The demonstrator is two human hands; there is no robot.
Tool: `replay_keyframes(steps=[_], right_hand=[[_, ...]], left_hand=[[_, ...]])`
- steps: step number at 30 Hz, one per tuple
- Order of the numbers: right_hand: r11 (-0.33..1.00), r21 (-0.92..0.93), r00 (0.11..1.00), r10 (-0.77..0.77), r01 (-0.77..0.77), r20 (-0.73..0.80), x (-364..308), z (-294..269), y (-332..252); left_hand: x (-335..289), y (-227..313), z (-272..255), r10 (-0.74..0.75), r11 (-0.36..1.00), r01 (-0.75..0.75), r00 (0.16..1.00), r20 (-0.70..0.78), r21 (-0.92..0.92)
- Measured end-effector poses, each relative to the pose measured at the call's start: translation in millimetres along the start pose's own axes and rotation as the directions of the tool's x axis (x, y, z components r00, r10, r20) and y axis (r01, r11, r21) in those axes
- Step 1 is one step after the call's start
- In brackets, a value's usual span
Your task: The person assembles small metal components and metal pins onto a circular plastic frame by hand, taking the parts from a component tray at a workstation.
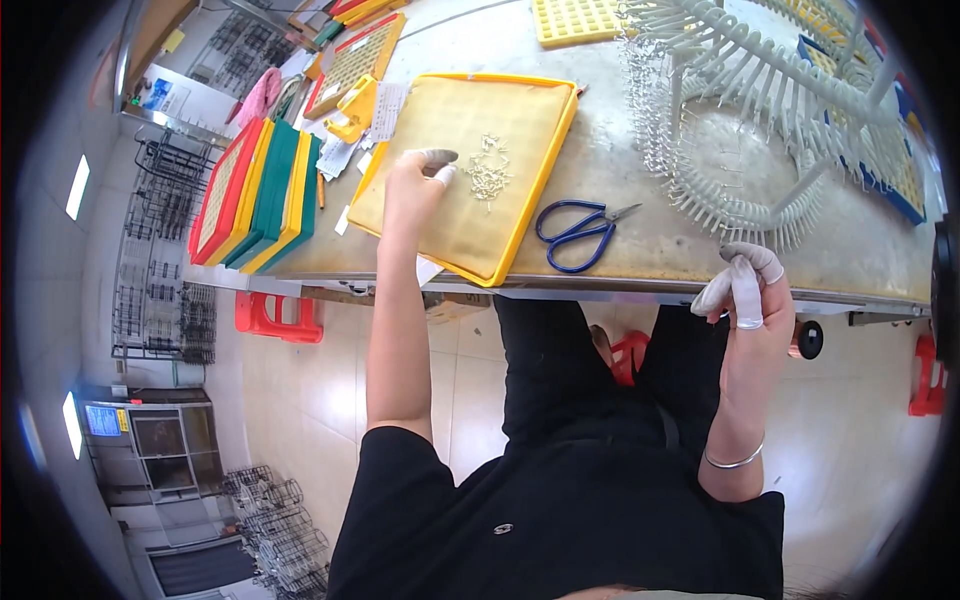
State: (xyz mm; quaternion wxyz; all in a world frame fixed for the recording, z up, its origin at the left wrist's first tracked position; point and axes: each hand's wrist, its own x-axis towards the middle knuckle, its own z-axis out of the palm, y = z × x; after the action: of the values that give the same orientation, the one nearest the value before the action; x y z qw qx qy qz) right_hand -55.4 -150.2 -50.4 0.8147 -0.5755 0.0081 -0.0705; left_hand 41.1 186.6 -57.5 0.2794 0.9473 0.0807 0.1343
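Note:
My left hand (420,175) is over a yellow-rimmed tray (400,230), with pale covers on its fingertips. Its thumb and forefinger are a little apart, and I see nothing between them. Just right of those fingertips lies a loose pile of small, thin whitish metal pieces (488,175). In front of the table's edge, at the right, is my right hand (750,290), also with white finger covers. Its fingers are curled and pressed together; whatever they may hold is hidden. Blue-handled scissors (580,235) rest on the table between the tray and this hand.
At right stands a white round rack (740,120) with many prongs and small pieces hanging from it. Red, yellow and green trays (260,200) are stacked left of the yellow-rimmed tray. A yellow grid tray (578,20) lies farther back. Red stools (280,316) stand below the table.

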Motion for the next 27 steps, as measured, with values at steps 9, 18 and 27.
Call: replay_keyframes(steps=[9,18,27], right_hand=[[0.999,-0.049,1.0,0.004,-0.005,-0.022,-1.0,-1.1,2.1],[1.0,-0.011,1.0,-0.014,0.014,-0.002,-3.8,0.0,0.0],[0.997,0.041,0.997,0.065,-0.066,0.034,-5.5,-2.8,-1.5]], left_hand=[[-4.4,3.1,8.5,0.012,1.0,-0.012,0.998,-0.06,0.001],[-18.2,18.1,14.9,-0.085,0.924,0.028,0.988,-0.132,-0.382],[-107.2,131.8,63.4,0.312,-0.203,0.575,0.805,0.504,-0.793]])
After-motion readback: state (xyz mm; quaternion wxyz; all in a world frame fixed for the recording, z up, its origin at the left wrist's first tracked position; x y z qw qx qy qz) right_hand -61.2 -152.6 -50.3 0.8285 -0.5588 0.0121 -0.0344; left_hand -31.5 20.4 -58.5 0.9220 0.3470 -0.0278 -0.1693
